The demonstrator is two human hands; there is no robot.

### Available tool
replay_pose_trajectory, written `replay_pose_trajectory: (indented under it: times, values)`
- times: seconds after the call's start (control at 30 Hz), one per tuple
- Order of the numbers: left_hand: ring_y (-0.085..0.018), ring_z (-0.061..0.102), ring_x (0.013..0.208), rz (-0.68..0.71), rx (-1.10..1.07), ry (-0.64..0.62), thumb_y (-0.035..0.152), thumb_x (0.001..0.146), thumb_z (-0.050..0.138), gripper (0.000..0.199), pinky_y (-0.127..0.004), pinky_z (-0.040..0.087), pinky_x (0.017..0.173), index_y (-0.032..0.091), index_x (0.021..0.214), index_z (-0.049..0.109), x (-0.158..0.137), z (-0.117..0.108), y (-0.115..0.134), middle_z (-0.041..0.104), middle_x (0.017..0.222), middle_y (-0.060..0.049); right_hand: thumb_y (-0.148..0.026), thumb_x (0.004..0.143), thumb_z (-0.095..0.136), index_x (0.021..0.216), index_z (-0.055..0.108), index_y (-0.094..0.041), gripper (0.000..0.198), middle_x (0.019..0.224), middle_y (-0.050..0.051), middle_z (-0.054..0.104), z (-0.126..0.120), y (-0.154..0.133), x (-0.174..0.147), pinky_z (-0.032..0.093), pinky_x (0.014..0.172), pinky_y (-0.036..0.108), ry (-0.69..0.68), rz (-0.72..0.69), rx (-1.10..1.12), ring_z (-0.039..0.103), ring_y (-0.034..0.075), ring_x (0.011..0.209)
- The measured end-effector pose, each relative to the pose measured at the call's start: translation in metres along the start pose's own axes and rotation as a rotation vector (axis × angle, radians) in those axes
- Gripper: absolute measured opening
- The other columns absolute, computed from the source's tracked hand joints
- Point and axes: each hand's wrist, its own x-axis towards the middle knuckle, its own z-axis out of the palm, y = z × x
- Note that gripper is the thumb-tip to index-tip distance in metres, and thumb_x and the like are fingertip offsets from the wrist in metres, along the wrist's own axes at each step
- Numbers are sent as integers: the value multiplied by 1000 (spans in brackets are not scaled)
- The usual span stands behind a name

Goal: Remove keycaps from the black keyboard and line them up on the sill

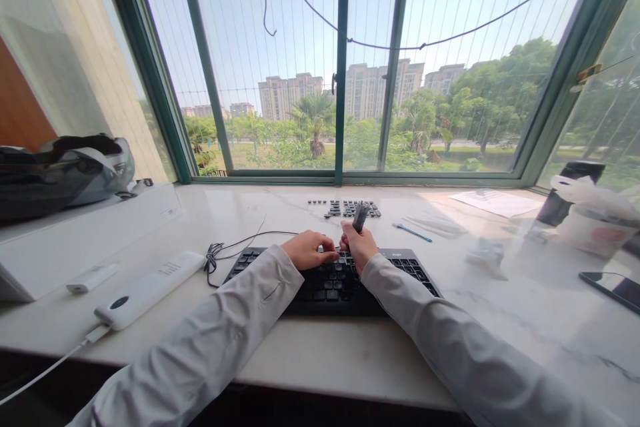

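A black keyboard lies across the counter in front of me, some keycaps on it and some key places bare. My left hand rests over its upper middle, fingers loosely bent and thumb apart from them, with no held thing visible. Just to the right, my right hand is closed around a black-handled tool that stands upright out of the fist. The tool's lower end is hidden by the fingers. Behind the hands, loose black keycaps lie in rows on the counter.
A coiled black cable lies left of the keyboard. Farther left is a white power strip with a plugged cord. On the right are a blue thin stick, clear plastic wrapping, paper, a phone and a bagged tub.
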Motion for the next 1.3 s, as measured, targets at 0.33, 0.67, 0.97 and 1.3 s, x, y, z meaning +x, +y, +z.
replay_pose_trajectory:
  times: [0.33, 0.67, 0.97, 1.3]
  values:
    - [-12, 54, 67, -3, 2, 26, 52, 84, 53, 40, -21, 38, 64, 15, 80, 69, 0, -4, 0, 66, 72, -1, -42, 67, 66, 54, 37, -22, 37, 41, -8, 36, 4, 1, 0, 33, 41, 25, 72, -63, 34, 37, 8, 38]
    - [-13, 56, 71, -1, -60, 24, 47, 82, 56, 34, -21, 42, 68, 16, 86, 70, 0, -1, -1, 70, 80, -1, -42, 68, 67, 54, 34, -23, 41, 42, -10, 28, 4, -10, -5, 32, 41, 24, -32, 8, 134, 32, 7, 38]
    - [-14, 59, 73, 70, -99, 53, 39, 73, 68, 28, -23, 44, 70, 17, 89, 69, 1, 7, -1, 69, 84, -1, -40, 68, 68, 57, 33, -23, 40, 39, -12, 22, 8, -15, -11, 17, 34, 22, -113, 3, 214, 17, 5, 35]
    - [-16, 63, 74, 35, -205, 194, 43, 67, 74, 27, -24, 46, 76, 18, 77, 76, 6, 20, -4, 72, 77, -2, -51, 69, 68, 62, 34, -24, 44, 34, -12, 28, 12, -13, -17, 17, 28, 21, -174, -90, 91, 22, 5, 27]
